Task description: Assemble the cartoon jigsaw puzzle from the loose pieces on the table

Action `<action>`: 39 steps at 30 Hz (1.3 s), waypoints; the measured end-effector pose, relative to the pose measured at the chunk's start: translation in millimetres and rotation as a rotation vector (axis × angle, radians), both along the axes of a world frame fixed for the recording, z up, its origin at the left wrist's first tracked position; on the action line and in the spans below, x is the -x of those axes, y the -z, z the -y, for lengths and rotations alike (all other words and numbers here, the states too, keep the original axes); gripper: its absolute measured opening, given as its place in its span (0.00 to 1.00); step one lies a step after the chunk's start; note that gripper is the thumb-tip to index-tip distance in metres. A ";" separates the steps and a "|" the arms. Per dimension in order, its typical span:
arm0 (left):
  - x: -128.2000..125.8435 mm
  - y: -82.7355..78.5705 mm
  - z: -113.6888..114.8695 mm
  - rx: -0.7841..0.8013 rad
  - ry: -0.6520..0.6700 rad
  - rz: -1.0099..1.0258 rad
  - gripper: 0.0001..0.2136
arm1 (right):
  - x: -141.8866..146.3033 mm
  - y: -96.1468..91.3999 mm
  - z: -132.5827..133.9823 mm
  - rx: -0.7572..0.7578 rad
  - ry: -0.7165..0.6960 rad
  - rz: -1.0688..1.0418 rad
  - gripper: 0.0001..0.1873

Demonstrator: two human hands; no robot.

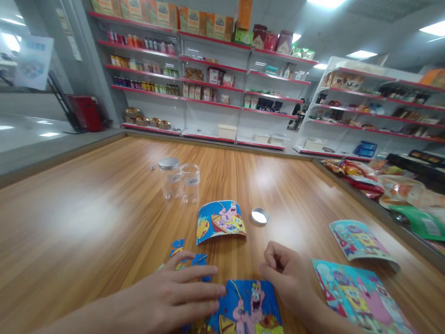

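Note:
A partly assembled cartoon jigsaw puzzle (250, 320) lies on the wooden table close to me. My left hand (180, 293) rests with fingers spread over loose blue puzzle pieces (200, 260), its fingertips at the puzzle's left edge. By the puzzle's top right corner is my right hand (281, 268), its fingers curled in; whether anything is inside them is hidden. Beyond the hands stands a curved picture card (223, 221) with the same cartoon scene.
Two clear plastic jars (189, 182) stand further back, one lidded. A loose metal lid (260, 216) lies beside the card. To the right are a second finished puzzle (366, 302) and its curled card (362, 240). Packaged snacks (356, 176) line the right edge; stocked shelves (212, 85) stand behind.

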State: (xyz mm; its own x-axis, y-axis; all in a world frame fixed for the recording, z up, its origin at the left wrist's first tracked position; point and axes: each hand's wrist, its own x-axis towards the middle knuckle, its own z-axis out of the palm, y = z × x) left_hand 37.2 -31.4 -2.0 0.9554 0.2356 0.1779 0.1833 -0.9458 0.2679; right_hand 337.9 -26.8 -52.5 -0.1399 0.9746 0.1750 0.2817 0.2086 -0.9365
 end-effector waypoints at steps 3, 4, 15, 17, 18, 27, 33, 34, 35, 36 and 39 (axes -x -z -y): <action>-12.8 -15.4 9.0 -0.001 0.063 -0.049 0.25 | 0.9 0.6 -1.4 0.001 -0.003 0.000 0.15; -16.2 -19.4 11.4 -0.002 0.065 -0.042 0.23 | 1.0 1.1 -1.7 -0.002 -0.003 0.001 0.15; -14.4 -16.7 10.8 0.081 0.054 0.018 0.28 | 4.9 -7.8 6.4 -0.265 0.030 0.130 0.13; -14.6 -15.0 10.0 0.089 0.061 0.033 0.29 | 6.2 -13.5 11.0 -0.362 0.009 0.161 0.12; -14.6 -14.2 9.5 0.089 0.064 0.035 0.29 | 6.7 -15.6 13.0 -0.425 -0.008 0.178 0.13; -14.4 -8.7 8.2 0.092 0.069 0.058 0.26 | 13.4 -7.8 14.5 -0.526 -0.396 0.536 0.14; -13.8 -0.9 6.5 0.053 0.083 0.138 0.26 | 10.2 -3.3 14.6 -0.488 -0.382 0.481 0.16; -13.7 -1.5 6.4 0.040 0.091 0.134 0.26 | 9.3 -3.2 14.9 -0.487 -0.365 0.463 0.17; -13.7 -2.5 6.5 0.027 0.097 0.131 0.27 | 8.6 -3.1 15.1 -0.486 -0.347 0.450 0.17; -13.6 -3.3 6.9 0.013 0.100 0.125 0.26 | 8.1 -3.0 15.1 -0.486 -0.328 0.439 0.18; -11.9 -0.7 9.6 -0.044 0.057 0.170 0.20 | 8.6 -1.4 14.1 -0.479 -0.278 0.394 0.19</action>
State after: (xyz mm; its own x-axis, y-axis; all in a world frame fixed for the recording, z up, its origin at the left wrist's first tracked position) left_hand 49.1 -41.0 -1.3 0.9224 0.1702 0.3466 0.0847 -0.9650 0.2483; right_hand 329.4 -41.0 -51.2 -0.5157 0.7210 0.4628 0.4592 0.6886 -0.5612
